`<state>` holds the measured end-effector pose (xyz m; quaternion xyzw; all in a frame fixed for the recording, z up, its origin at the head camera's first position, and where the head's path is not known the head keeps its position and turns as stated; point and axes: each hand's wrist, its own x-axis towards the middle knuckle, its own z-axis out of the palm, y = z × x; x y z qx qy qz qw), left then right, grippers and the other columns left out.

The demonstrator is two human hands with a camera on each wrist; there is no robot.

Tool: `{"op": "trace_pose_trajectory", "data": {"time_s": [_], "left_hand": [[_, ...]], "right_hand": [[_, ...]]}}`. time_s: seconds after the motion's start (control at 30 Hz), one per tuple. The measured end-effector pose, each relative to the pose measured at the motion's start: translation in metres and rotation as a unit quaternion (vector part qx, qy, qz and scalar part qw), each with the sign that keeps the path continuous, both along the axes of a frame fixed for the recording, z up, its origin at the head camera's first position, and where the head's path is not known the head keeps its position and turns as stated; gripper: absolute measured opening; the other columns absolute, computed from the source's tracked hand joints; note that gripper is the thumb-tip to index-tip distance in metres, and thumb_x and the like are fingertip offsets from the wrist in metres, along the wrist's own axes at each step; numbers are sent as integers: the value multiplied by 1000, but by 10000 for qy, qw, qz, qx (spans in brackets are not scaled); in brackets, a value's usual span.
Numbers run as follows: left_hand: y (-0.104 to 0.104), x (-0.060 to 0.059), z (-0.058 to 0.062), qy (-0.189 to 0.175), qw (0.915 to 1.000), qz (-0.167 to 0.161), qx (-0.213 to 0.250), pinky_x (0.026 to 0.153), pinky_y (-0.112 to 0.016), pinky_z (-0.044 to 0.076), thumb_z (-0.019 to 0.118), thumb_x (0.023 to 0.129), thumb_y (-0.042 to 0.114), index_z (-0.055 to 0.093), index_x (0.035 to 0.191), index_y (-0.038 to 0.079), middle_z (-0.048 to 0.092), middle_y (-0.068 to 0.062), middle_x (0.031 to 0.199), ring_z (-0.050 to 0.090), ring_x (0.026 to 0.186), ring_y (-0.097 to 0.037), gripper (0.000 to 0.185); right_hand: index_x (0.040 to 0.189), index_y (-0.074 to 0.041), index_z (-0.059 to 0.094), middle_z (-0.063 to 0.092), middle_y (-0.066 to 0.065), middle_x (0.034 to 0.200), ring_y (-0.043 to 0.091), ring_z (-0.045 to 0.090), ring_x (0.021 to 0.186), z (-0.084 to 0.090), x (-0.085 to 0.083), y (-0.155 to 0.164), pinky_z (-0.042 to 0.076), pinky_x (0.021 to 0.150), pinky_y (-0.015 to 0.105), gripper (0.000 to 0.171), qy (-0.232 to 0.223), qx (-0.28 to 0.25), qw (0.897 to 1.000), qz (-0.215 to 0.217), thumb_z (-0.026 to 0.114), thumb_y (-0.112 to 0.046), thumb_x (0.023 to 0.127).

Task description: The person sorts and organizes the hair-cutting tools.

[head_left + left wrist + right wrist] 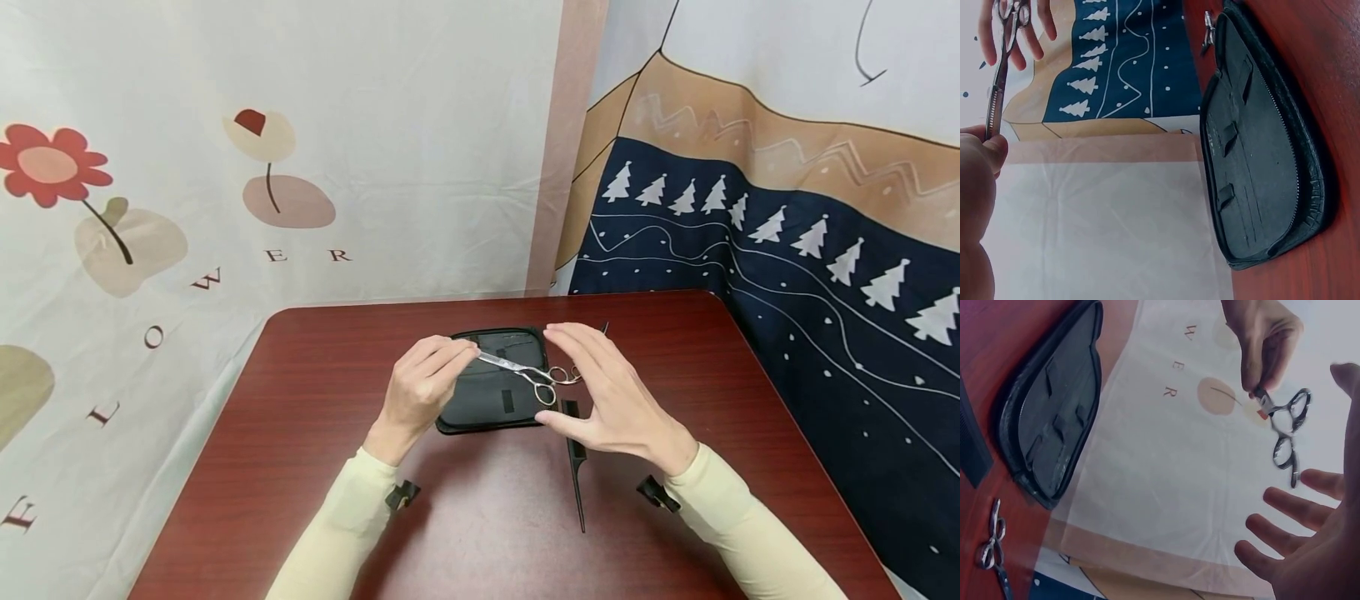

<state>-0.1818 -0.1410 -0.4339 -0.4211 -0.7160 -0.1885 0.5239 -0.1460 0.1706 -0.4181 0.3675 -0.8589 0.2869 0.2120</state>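
My left hand (423, 387) pinches thinning scissors (504, 362) by the blade end, above the table. Comb-like teeth show on a blade (995, 103) in the left wrist view, and the finger rings point toward my right hand (611, 392). That hand is open, thumb and fingers spread around the ring end; in the right wrist view a gap separates the fingertips from the rings (1283, 450). Beneath the scissors a black zip case (465, 408) lies open on the table, its inside loops (1229, 137) holding nothing.
A black tail comb (576, 454) lies to the right of the case, partly under my right hand. Another pair of scissors (992, 547) rests on the red-brown table (337, 367) beyond the comb. Printed cloths (420, 150) hang behind the table's far edge.
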Motion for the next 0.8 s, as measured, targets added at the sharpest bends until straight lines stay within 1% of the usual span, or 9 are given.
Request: {"op": "trace_pose_trajectory", "data": {"time_s": [0.1,0.17,0.23,0.33,0.43,0.5,0.63,0.73,0.8], "left_hand": [[-1,1,-1,-224,9995,-61,221,81,-37,67,68,104,-11,88,105,1,87,-10,102,78,88,-28,23],[-1,2,-2,-361,9986,-117,368,81,-38,67,70,104,-10,88,105,1,87,-10,102,78,88,-29,22],[-1,2,-3,-463,9975,-179,501,79,-38,67,73,101,-11,88,105,1,87,-10,101,78,86,-29,20],[1,2,-4,-672,9945,-315,737,77,-38,66,78,94,-16,88,104,1,88,-11,100,78,84,-29,22],[4,3,-5,-1107,9866,-504,1083,74,-37,64,82,89,-17,89,103,2,88,-12,99,78,81,-28,25],[6,5,-5,-1531,9770,-608,1356,72,-36,62,85,88,-14,89,102,4,88,-11,98,78,79,-27,23],[11,9,-7,-2364,9526,-578,1826,64,-29,54,89,89,-8,90,100,8,88,-10,96,77,75,-23,19],[15,14,-9,-2936,9294,-533,2171,63,-21,49,90,90,-4,91,99,10,88,-10,95,77,76,-21,17],[18,17,-11,-3340,9082,-561,2460,67,-17,51,91,91,-2,91,101,11,88,-10,96,78,80,-19,17]], "right_hand": [[176,-18,40,47,6,179,31,41,168,2,-1,2,35,139,57,115,-142,-42,9999,21,95,-55,81],[177,-17,37,44,7,181,32,39,170,2,-3,3,34,141,57,121,-204,-94,9997,24,97,-53,78],[178,-17,36,41,7,183,32,37,170,2,-4,4,33,141,56,124,-281,-156,9995,8,99,-52,77],[178,-18,35,40,6,183,31,36,171,1,-6,5,34,141,57,124,-420,-271,9987,20,100,-48,77],[178,-19,34,40,6,183,29,37,170,1,-7,6,36,138,62,123,-603,-454,9971,78,100,-42,77],[178,-19,35,41,7,183,29,38,169,0,-8,5,38,136,66,121,-715,-599,9956,129,100,-37,78],[177,-19,36,42,7,181,28,42,167,-3,-9,3,40,135,64,114,-825,-864,9926,211,96,-30,81],[176,-18,38,45,8,180,27,45,165,-5,-9,1,42,134,59,108,-849,-1029,9909,203,93,-28,83],[176,-18,39,46,7,180,27,46,165,-6,-9,0,43,134,58,106,-908,-1142,9891,196,91,-27,84]]}}
